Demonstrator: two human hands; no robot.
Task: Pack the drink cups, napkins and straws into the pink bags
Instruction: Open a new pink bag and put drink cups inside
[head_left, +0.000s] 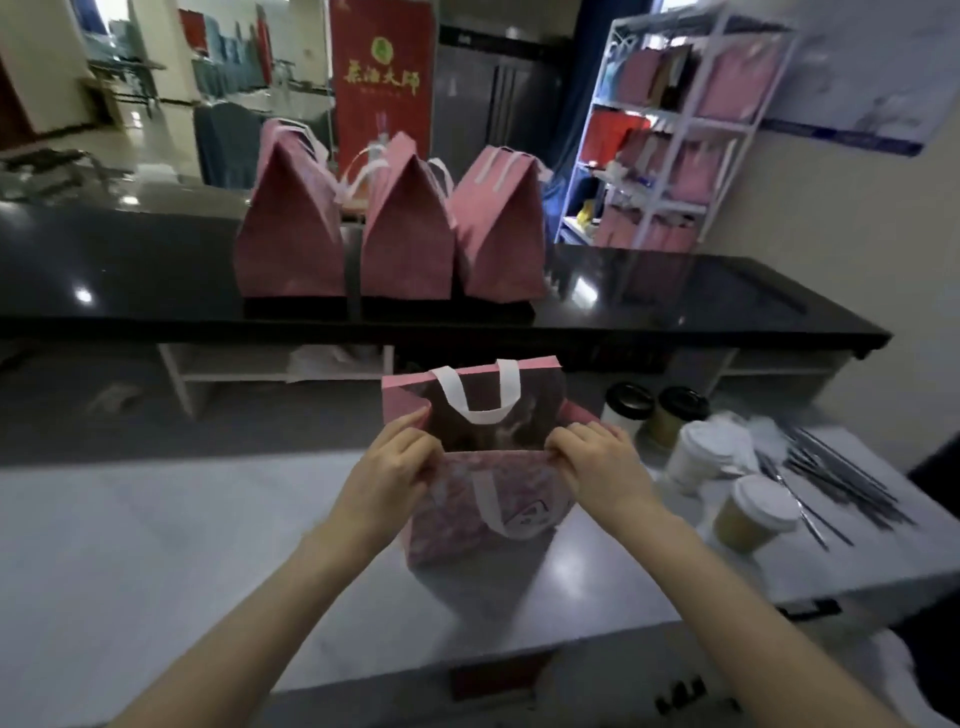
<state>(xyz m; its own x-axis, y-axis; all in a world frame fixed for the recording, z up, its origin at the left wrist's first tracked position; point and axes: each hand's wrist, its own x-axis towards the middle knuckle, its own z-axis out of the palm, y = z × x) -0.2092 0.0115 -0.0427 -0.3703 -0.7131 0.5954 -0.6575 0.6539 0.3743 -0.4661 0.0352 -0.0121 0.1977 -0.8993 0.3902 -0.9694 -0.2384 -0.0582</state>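
My left grip (387, 467) pinches the left corner of the near rim of the open pink paper bag with white ribbon handles (488, 519). My right grip (597, 467) pinches the right corner, fingers curled over the edge. The bag stands upright at the centre of the pale grey desk (156, 545).

At three o'clock from it stand two black-lidded paper cups (628, 410), with two white-lidded paper cups (701, 452) nearer me. Further out at three o'clock lies a bundle of thin dark straws (831, 478).

At twelve o'clock, on the glossy black upper desk (130, 270), three closed pink bags (405, 234) stand side by side.
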